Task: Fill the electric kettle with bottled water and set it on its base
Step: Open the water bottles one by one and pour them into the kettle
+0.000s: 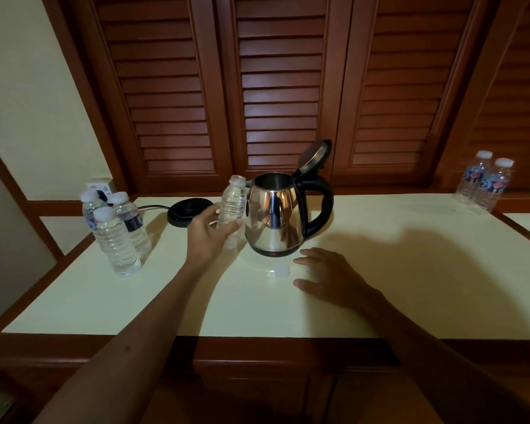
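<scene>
A steel electric kettle (276,218) with a black handle stands on the cream table top, its lid (315,156) tipped open. Just left of it stands an uncapped clear bottle (233,203), upright, and my left hand (207,234) is wrapped around its lower half. The bottle looks empty or nearly so. The black kettle base (184,211) lies behind my left hand, its cord running left. A white bottle cap (281,271) lies on the table in front of the kettle. My right hand (328,276) rests flat beside the cap, fingers spread, holding nothing.
Three capped full bottles (114,237) stand at the left side of the table (410,286), near a wall socket. Two more capped bottles (484,186) stand at the far right corner. Brown louvred doors rise behind the table.
</scene>
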